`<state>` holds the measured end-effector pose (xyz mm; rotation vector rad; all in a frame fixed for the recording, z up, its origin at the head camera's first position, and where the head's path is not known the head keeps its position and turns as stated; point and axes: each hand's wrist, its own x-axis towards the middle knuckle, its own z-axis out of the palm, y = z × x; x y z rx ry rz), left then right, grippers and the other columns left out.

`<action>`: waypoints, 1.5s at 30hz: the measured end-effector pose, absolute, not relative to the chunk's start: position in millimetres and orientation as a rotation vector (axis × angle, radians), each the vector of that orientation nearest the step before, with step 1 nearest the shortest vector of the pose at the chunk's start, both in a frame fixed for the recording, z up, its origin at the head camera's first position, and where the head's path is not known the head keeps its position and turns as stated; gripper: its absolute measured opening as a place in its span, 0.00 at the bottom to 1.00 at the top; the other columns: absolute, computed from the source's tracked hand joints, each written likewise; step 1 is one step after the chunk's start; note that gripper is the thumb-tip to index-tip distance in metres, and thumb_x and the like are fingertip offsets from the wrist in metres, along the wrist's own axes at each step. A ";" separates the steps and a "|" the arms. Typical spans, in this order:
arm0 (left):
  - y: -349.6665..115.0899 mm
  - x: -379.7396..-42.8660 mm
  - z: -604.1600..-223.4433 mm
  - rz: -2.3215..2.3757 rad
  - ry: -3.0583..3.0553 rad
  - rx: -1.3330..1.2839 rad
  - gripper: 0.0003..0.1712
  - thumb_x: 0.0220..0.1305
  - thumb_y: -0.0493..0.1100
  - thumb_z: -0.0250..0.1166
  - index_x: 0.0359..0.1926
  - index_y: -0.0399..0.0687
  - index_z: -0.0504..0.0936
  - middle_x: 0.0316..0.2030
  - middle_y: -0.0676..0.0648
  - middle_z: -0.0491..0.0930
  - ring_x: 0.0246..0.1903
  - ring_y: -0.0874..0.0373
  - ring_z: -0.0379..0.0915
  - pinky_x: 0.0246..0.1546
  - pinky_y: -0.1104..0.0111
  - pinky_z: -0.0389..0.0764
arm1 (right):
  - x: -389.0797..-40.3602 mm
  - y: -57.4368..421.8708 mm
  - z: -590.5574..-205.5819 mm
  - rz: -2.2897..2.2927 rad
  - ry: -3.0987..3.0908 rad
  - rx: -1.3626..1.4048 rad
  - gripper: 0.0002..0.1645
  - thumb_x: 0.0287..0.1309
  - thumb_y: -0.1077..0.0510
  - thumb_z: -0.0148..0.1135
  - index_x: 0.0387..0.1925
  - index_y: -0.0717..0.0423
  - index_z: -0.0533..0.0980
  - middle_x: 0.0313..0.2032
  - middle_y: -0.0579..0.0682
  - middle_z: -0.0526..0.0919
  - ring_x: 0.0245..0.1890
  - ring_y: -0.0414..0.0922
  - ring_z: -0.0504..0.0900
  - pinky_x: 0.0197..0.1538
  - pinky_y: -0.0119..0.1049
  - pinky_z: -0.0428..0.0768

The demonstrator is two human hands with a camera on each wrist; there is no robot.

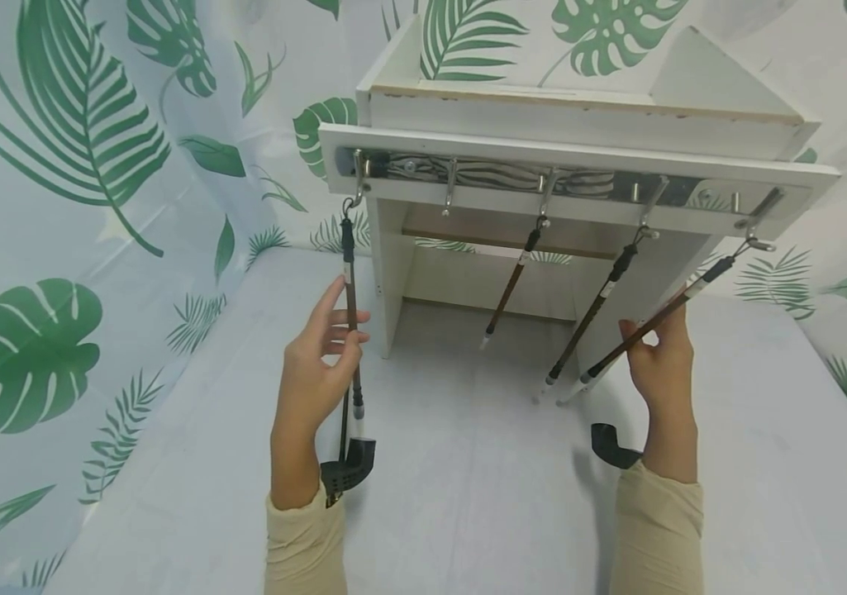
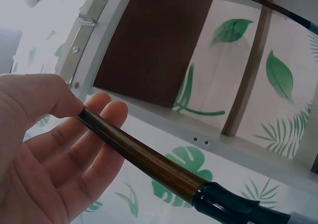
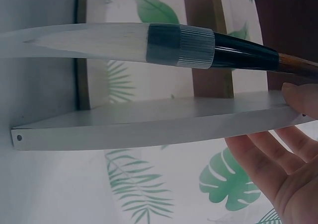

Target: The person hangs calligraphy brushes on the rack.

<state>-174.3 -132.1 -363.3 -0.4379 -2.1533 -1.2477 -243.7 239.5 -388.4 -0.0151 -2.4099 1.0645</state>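
Note:
My left hand (image 1: 319, 355) pinches the brown handle of a calligraphy brush (image 2: 144, 147) between thumb and fingers. This brush hangs by its loop from the leftmost hook (image 1: 358, 178). On the right, my right hand (image 1: 664, 364) holds another calligraphy brush (image 1: 654, 323), thumb against the handle, its loop on the rightmost hook (image 1: 765, 207). That brush slants down to the left, and a clear cap (image 3: 114, 41) covers its pale bristles in the right wrist view. Two further brushes, a shorter one (image 1: 512, 285) and a longer one (image 1: 594, 310), hang between them untouched.
A white shelf unit (image 1: 579, 128) carries the hook rail (image 1: 587, 213) across its front. One hook (image 1: 450, 186), second from the left, bears no brush. The unit's side panel (image 3: 164, 134) is close by my right fingers. Leaf-patterned sheeting (image 1: 192, 124) hangs behind the white table (image 1: 460, 496).

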 end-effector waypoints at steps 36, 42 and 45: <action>-126.9 -179.2 -363.1 -1.244 -2.107 -0.418 0.33 0.59 0.28 0.54 0.66 0.44 0.61 0.41 0.41 0.82 0.33 0.54 0.81 0.32 0.65 0.83 | -245.2 240.9 -390.7 1.087 -2.430 -0.042 0.42 0.60 0.64 0.52 0.66 0.28 0.47 0.64 0.54 0.64 0.62 0.59 0.66 0.51 0.64 0.71; -125.1 -178.3 -362.4 -1.252 -2.103 -0.396 0.32 0.59 0.29 0.54 0.65 0.44 0.62 0.42 0.41 0.82 0.32 0.54 0.81 0.30 0.65 0.83 | -249.5 245.1 -398.2 1.099 -2.396 -0.025 0.39 0.61 0.59 0.52 0.66 0.27 0.48 0.64 0.53 0.64 0.62 0.59 0.65 0.51 0.65 0.69; -124.3 -177.7 -362.2 -1.261 -2.112 -0.382 0.32 0.59 0.29 0.54 0.66 0.45 0.62 0.42 0.41 0.82 0.32 0.54 0.81 0.30 0.65 0.83 | -250.6 245.2 -399.7 1.095 -2.391 -0.033 0.37 0.62 0.59 0.52 0.65 0.28 0.50 0.63 0.53 0.65 0.62 0.58 0.65 0.52 0.64 0.68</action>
